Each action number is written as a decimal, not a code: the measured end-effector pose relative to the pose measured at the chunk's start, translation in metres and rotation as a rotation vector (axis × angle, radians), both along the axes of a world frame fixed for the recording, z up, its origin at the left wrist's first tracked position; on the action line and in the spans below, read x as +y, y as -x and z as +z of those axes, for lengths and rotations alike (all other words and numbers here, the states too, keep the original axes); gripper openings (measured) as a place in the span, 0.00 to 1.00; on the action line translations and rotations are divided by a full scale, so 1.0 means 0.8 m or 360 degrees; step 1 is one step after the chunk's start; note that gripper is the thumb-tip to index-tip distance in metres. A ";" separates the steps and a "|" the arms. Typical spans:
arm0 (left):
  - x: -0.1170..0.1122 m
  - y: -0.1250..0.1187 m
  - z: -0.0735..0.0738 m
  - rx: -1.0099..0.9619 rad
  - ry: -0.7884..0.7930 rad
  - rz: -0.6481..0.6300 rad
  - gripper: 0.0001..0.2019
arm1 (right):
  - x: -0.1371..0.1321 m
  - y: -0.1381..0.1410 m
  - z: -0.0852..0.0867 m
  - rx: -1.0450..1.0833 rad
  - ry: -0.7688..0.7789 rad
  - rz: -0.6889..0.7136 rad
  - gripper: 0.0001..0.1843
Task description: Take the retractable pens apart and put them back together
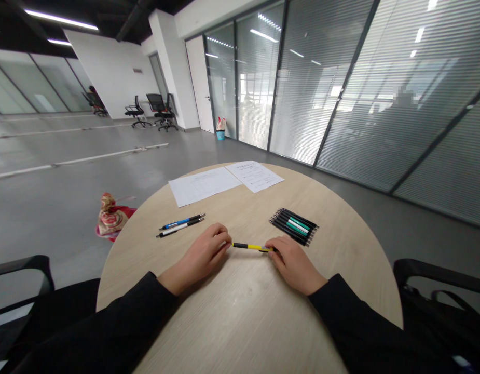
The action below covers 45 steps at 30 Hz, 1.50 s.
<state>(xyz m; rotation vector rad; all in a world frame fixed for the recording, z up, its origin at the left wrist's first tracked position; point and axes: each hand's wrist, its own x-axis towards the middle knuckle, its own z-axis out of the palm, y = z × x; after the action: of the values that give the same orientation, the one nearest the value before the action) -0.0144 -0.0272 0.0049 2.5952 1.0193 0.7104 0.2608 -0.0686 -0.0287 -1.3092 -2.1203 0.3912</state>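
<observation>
The yellow-and-black pen [249, 247] lay crosswise between the 2 hands, low over the round wooden surface [240, 322], its middle stretch bare and its ends running into the fingers. At its black-sectioned end, the left hand [214, 245] had its grip drawn nearly closed, thumb and fingertips pinched together on the pen's extremity, so that almost the whole length stuck out beyond that grip towards the right. At the other end, by the clip, the right hand [293, 259] had its grip closed on the pen too, the thumb below and the curled fingers above, covering the last part of the barrel. The pen was close to level, dipping slightly towards the right hand; whether it touched the surface could not be told. Beyond the left hand, a blue pen [181, 222] and a white pen [179, 227] lay side by side, slanting. Just past the right hand, a row of pens [290, 227], mostly black with green and white among them, lay close together. Farther off, 2 printed sheets [204, 184] rested near the surface's far edge, meeting at a corner. Black sleeves [142, 306] covered the 2 forearms to the wrists.
</observation>
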 end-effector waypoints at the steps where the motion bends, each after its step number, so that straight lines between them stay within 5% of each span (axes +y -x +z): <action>1: 0.000 0.000 0.000 -0.0010 0.0003 0.0002 0.09 | 0.000 0.000 0.000 0.0000 -0.0001 0.0006 0.08; 16: 0.001 -0.001 0.005 -0.0062 0.0075 -0.0004 0.13 | 0.001 0.000 -0.002 0.0003 -0.0058 0.0002 0.08; 24: 0.010 0.007 0.002 -0.0136 0.0055 0.0195 0.12 | 0.002 -0.002 -0.005 0.0080 -0.0042 -0.0077 0.08; 36: 0.021 0.014 -0.008 0.0076 0.0100 0.0096 0.13 | 0.003 -0.002 -0.004 0.0079 0.0010 -0.0111 0.08; 45: 0.029 0.022 -0.015 0.0358 -0.0112 0.0176 0.09 | 0.003 -0.003 -0.005 0.0057 0.0026 -0.0129 0.08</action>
<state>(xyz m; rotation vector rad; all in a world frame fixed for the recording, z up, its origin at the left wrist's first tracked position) -0.0320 -0.0043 -0.0069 2.7443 1.2319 0.4943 0.2630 -0.0659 -0.0323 -1.3826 -2.0314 0.3959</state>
